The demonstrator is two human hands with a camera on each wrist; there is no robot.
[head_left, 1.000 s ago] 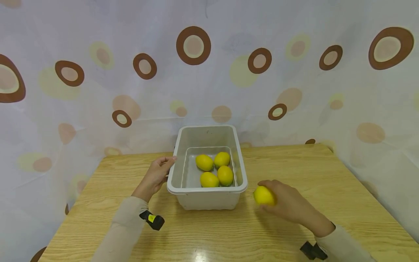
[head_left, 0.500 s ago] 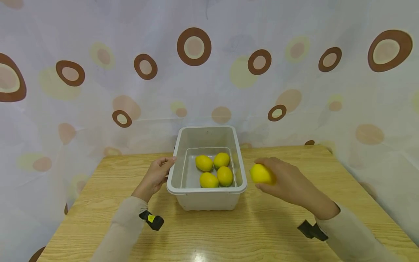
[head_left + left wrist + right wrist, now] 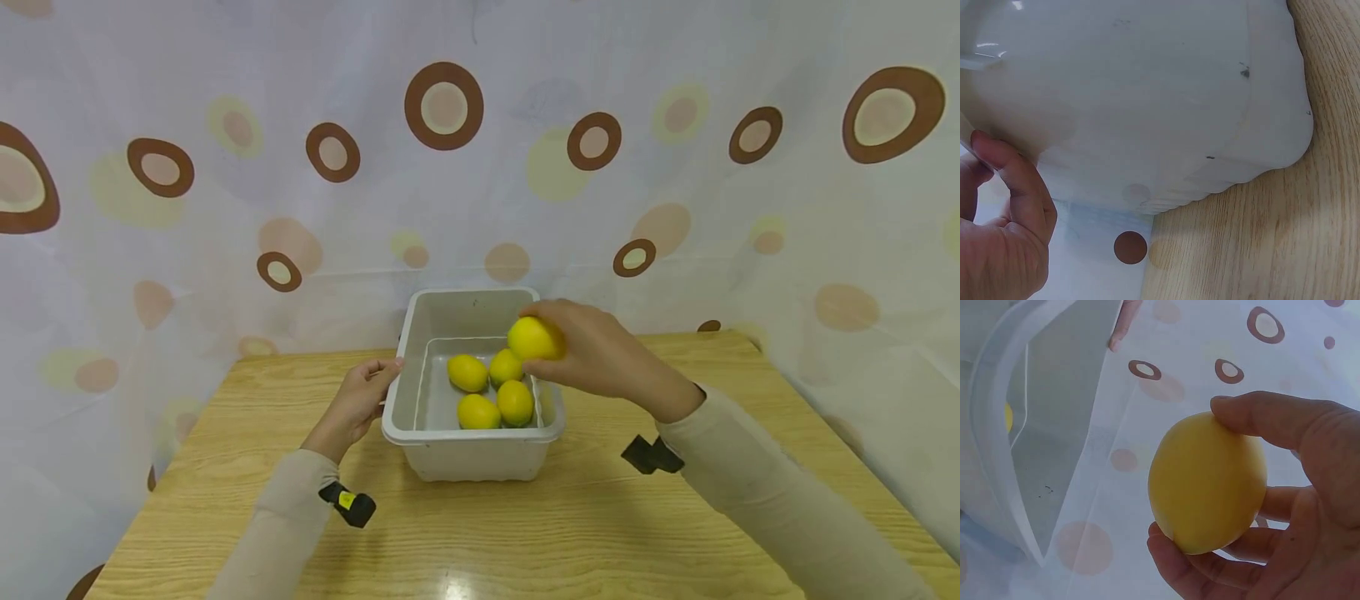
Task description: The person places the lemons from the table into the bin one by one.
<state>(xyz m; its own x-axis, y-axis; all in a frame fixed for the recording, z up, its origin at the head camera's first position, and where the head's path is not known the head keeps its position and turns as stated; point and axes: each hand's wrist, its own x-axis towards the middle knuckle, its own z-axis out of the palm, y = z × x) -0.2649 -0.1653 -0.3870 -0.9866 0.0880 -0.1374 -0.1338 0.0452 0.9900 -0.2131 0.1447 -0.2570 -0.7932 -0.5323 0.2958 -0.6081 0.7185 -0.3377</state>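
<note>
A lemon (image 3: pixel 1207 484) sits between the thumb and curled fingers of my right hand (image 3: pixel 600 350), held above the right side of a grey-white plastic tub (image 3: pixel 476 458). Inside the tub, several more lemons (image 3: pixel 468 372) lie on its floor, grouped toward the right and front. My left hand (image 3: pixel 358 404) grips the tub's left rim, and the left wrist view shows the thumb (image 3: pixel 997 150) against the tub's wall. Part of the tub's right rim is hidden behind the right hand.
The tub stands on a wooden table (image 3: pixel 675 533) near its back edge. Behind the table hangs a pale curtain (image 3: pixel 480 200) with brown and beige rounded shapes. A black wrist camera (image 3: pixel 348 504) is strapped to the left sleeve.
My right hand has lifted the lemon from low beside the tub and carried it up and left, over the tub's right side. The left hand and tub have stayed in place.
</note>
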